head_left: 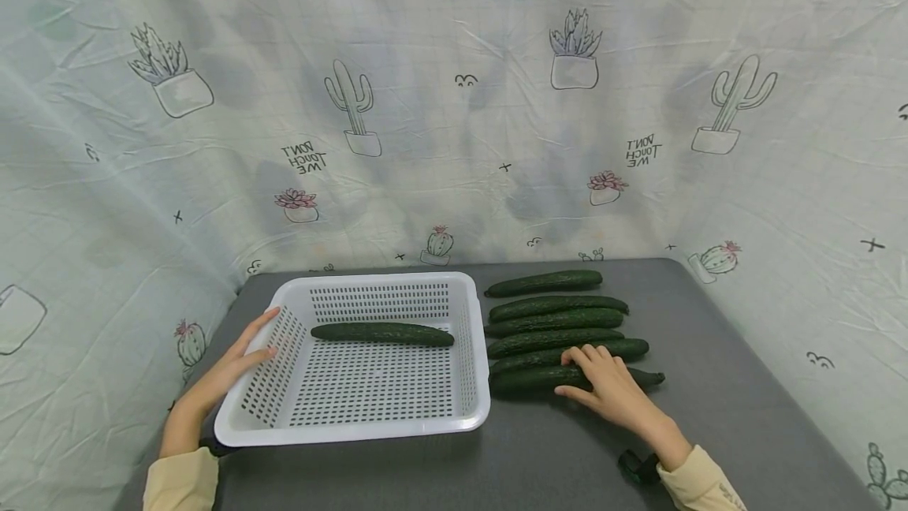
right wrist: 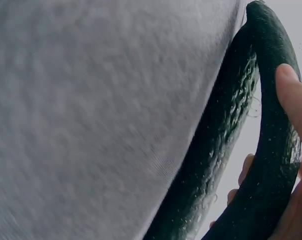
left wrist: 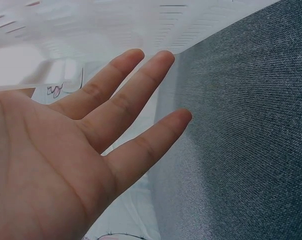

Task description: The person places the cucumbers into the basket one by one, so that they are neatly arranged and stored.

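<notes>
Lower right of head view: right hand [head_left: 605, 389] pinches front cucumber [head_left: 526, 381] between thumb and fingers, crosswise, probably for secure hold. Lower left: left hand [head_left: 237, 361], fingers spread, touches rim of basket [head_left: 355, 434] (likely to steady it). Lone cucumber [head_left: 383, 333] lies inside; other cucumbers [head_left: 555, 322] lie side by side, right of basket, within reach.

Glossy bumpy cucumbers [right wrist: 216, 135], plastic basket [head_left: 355, 433]

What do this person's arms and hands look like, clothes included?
The left hand and right hand wear no gloves. The left sleeve and right sleeve are pale yellow, the right one with small dark markings. A black strap-like item sits by the right wrist; something black shows near the left.
</notes>
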### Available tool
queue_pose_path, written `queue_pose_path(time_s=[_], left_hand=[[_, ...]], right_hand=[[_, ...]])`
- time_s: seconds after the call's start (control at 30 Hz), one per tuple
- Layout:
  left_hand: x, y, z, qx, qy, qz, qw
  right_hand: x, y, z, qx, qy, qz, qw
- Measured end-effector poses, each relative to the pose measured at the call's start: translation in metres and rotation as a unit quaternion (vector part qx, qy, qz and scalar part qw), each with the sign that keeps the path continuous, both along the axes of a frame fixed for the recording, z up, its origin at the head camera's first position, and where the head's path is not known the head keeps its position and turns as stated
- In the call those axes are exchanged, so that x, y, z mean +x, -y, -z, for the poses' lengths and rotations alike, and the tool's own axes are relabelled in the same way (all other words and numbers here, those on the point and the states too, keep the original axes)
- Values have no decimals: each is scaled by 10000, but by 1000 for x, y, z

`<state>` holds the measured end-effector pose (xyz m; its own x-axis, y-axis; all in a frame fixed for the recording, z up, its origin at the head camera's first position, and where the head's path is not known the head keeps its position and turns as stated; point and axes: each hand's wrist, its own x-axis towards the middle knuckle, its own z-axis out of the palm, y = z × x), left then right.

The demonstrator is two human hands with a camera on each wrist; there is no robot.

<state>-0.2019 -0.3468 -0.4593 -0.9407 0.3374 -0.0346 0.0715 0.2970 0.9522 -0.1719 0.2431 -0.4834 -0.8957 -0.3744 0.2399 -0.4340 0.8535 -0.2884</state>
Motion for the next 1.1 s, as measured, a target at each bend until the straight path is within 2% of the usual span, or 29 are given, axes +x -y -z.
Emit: queue_pose_path(time_s=[0.2, 0.43, 0.87, 1.1], left_hand=[[0, 1, 0, -44, -86, 28, 9999], [-1, 2, 1, -49, -112, 69, 9999], [0, 2, 0, 35, -68, 119, 9999], [1, 1, -2, -29, -80, 62, 9999]], right_hand=[[0, 0, -9, 150, -245, 45, 9996], [-1, -4, -27, -10, -345, 153, 9993], [-8, -8, -57, 290, -835, 235, 9958], [-11, -9, -72, 313, -776, 380, 9958]])
